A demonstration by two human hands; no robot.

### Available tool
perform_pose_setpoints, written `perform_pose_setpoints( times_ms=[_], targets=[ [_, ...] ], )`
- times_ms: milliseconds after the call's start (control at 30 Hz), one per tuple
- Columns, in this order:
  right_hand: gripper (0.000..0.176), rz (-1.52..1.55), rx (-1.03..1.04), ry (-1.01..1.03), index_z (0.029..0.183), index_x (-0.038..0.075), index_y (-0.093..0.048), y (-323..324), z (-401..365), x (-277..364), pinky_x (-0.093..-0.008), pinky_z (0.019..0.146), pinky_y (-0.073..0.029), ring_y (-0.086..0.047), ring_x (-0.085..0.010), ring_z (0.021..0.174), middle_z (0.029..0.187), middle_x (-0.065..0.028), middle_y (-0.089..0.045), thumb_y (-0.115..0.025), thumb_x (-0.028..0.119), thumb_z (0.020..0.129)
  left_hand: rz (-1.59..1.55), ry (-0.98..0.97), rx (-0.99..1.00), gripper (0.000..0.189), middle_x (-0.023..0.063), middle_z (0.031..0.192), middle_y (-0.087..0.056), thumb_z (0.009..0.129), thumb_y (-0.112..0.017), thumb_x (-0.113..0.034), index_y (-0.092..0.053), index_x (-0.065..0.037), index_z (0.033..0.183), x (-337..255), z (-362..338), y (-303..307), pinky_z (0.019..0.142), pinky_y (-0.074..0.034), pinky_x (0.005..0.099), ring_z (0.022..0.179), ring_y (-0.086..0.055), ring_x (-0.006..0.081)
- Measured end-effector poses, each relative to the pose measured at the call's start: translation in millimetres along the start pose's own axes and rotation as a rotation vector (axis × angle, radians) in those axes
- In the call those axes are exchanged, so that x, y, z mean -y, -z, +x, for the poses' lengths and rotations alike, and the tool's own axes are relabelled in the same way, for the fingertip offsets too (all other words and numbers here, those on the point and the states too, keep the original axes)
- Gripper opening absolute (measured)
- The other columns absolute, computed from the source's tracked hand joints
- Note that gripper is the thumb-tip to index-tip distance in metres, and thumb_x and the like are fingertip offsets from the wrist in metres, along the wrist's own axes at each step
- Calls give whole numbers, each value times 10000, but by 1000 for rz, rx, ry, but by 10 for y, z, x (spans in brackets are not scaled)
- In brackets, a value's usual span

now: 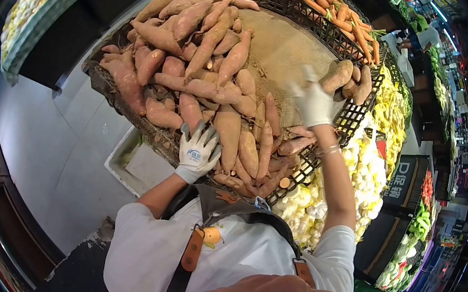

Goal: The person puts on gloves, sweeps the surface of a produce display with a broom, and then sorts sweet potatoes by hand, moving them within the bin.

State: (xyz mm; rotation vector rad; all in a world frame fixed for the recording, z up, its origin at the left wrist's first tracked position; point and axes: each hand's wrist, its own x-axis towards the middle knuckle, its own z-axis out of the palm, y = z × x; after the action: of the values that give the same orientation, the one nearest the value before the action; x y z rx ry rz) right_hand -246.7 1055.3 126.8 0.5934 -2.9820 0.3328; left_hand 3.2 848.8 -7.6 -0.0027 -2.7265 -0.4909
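Observation:
My left hand (197, 152), in a white work glove with grey fingertips, lies on the near edge of a heap of sweet potatoes (200, 87). Its fingers are stretched out and slightly apart. Over the bare, dirt-covered mesh mat (291, 51) is my right hand (315, 104), gloved too and somewhat blurred, with fingers spread and nothing visible in it. Close to its right, a few thick brown sweet potatoes (339, 76) lie against the black crate rim (375, 81). More reddish sweet potatoes (265, 147) sit in the near part of the display.
Carrots (346, 20) fill a black crate at the far side. Garlic bulbs (321, 190) and a yellow-wrapped pile (386, 114) stand to the right. A white foam box (131, 160) is on the floor at left. Another stand (34, 25) rises at upper left.

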Motion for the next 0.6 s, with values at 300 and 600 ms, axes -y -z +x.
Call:
perform_pose_setpoints(
  times_ms=[300,600],
  targets=[
    [467,-134,159,484,1153,113,-535,-776,-197,1573,-434,718,-523,-642,-293,967,1033,-132,-669,-726,280,760,31,-6,-13,364,75,1234,-603,812,-623,-317,-654,-121,1118,30,-55,-47,1094,-202,592,1296,-431,290],
    [648,720,371,110,1374,70,-448,-464,-1057,927,-328,728,-513,-663,-237,866,959,-143,-676,-703,286,818,-1,-24,-41,329,102,1148,-614,791,-642,-289,-654,-90,1053,23,-72,8,1063,-263,574,1224,-476,313]
  ],
)
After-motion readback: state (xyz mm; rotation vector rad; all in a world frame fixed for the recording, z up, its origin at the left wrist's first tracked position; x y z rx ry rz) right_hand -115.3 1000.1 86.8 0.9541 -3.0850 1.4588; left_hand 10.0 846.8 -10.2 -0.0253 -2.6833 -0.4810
